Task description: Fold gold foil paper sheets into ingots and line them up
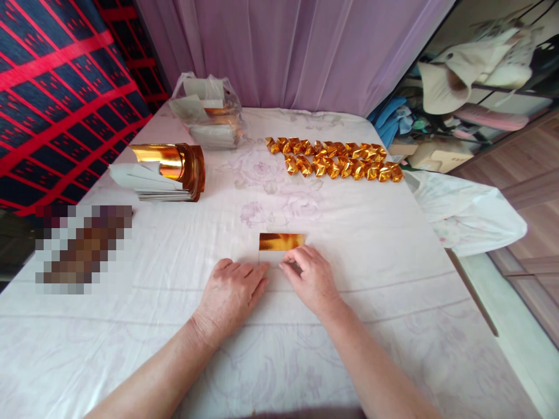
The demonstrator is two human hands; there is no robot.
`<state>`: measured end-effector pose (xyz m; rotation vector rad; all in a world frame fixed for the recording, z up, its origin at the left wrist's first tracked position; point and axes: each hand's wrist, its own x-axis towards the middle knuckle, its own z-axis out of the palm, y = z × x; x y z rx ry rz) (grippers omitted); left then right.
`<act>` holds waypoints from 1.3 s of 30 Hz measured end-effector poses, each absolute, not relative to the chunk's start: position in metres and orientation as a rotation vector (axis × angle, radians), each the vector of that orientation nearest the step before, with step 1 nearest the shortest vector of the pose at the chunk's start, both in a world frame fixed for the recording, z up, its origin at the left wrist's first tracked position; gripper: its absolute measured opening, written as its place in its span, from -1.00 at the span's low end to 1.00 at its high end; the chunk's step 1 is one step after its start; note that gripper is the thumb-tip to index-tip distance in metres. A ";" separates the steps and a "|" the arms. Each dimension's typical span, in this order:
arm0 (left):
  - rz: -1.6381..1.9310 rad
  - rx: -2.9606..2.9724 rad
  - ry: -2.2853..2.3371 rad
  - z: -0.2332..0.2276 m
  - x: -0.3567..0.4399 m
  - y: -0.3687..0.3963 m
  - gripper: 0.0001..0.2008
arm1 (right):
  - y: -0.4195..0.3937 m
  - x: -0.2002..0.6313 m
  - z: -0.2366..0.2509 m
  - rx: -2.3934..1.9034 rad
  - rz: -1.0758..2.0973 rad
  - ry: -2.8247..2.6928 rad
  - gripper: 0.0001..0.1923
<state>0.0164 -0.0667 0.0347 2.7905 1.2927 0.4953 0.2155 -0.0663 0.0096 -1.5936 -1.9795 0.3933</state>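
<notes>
Head view shows a small gold foil sheet lying flat near the middle of the bench, its shiny strip turned up along the far edge and a white band below it, close in front of the person. Both hands meet at its near edge. The right hand lies palm down with its fingers bent, the fingertips pinching or pressing the white lower edge of the sheet. The left hand rests flat on the cloth just beside it, fingers close together and pointing toward the sheet's near left corner; whether it touches the paper I cannot tell.

To make this fold well, I judge the near edge should be held square to the gold strip, the corners lined up, and the crease pressed from the middle outward while the other hand keeps the sheet from sliding on the cloth.

Farther back, to the right, two rows of folded gold pieces lie touching one another. To the left a stack of foil sheets curls upward, and behind it stands a plastic bag with more paper. A purple curtain hangs beyond the bench.
</notes>
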 end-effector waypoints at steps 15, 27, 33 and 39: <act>0.498 2.777 1.291 0.036 0.009 -0.061 -0.70 | -0.063 0.236 0.012 -1.435 0.644 -2.001 -0.83; 0.486 2.814 1.327 0.039 0.005 -0.059 -0.67 | -0.064 0.244 0.016 -1.313 0.764 -1.916 -0.83; 0.573 2.774 1.339 0.031 0.004 -0.056 -0.72 | -0.064 0.244 0.011 -1.322 0.563 -1.635 -0.90; 0.600 2.730 1.414 0.026 0.002 -0.054 -0.72 | -0.063 0.247 0.012 -1.443 0.311 -1.643 -0.89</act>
